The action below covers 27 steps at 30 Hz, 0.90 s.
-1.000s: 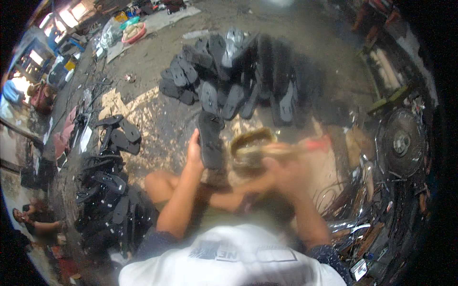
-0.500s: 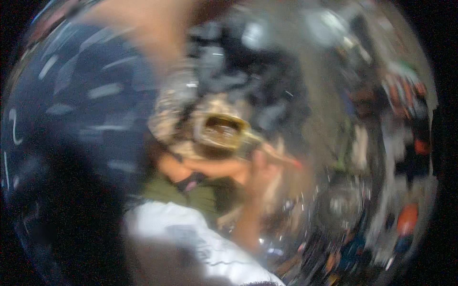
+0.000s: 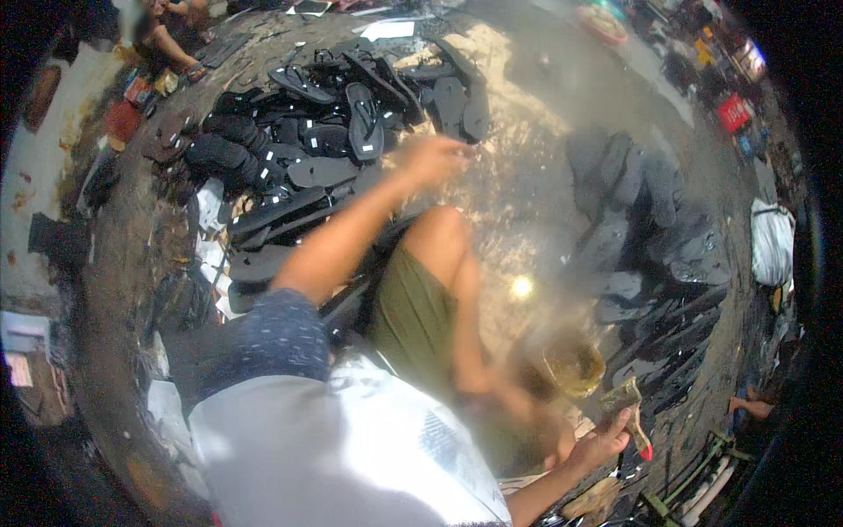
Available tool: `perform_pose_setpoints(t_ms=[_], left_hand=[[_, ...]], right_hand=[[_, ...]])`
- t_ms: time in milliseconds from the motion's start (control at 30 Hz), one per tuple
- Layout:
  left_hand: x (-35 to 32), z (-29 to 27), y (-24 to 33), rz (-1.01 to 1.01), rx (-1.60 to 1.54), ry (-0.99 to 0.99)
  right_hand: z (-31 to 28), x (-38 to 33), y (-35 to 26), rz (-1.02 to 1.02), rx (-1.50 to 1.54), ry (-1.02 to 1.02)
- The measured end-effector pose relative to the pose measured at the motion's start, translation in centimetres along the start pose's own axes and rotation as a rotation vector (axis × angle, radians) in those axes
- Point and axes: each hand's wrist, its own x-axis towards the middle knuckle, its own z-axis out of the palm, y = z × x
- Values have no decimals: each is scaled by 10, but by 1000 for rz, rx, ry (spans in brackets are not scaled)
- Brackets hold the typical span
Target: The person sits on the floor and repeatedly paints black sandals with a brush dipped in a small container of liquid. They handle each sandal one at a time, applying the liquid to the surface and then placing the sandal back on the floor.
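Note:
My left hand (image 3: 432,162) reaches out, slightly blurred, its fingers stretched and nothing visible in them. Beside it lies a heap of black flip-flops (image 3: 364,123), some with small white labels. At the lower right, my right hand (image 3: 601,443) grips a flat brush (image 3: 621,397), whose handle ends in a red tip. Just above the brush sits a yellowish open container (image 3: 572,367) with what looks like amber liquid in it; part of it is smeared by blur. Dark shoe soles (image 3: 615,167) are spread on the ground to the right.
My bent leg in green shorts (image 3: 404,303) lies between the heap and the container. More dark flat pieces (image 3: 676,351) lie in rows at the right. A white bag (image 3: 773,241) stands at the far right. Another person's leg (image 3: 171,48) shows at the upper left.
The view has swung round and sharpened. The container and brush now appear farther to the lower right. My left arm now extends over the flip-flops; the brush stays in my right hand.

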Motion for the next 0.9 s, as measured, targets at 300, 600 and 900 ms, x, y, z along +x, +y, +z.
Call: perform_pose_setpoints(t_ms=[300,600,900], left_hand=[[4,-134,-166,-60,1139,50],[65,-148,-91,252,884,-502],[-60,-61,101,71,392,-373]], right_hand=[[16,27,27,77,-268,-99],[1,30,62,-249,-476,-453],[41,59,101,-278,-784,-619]])
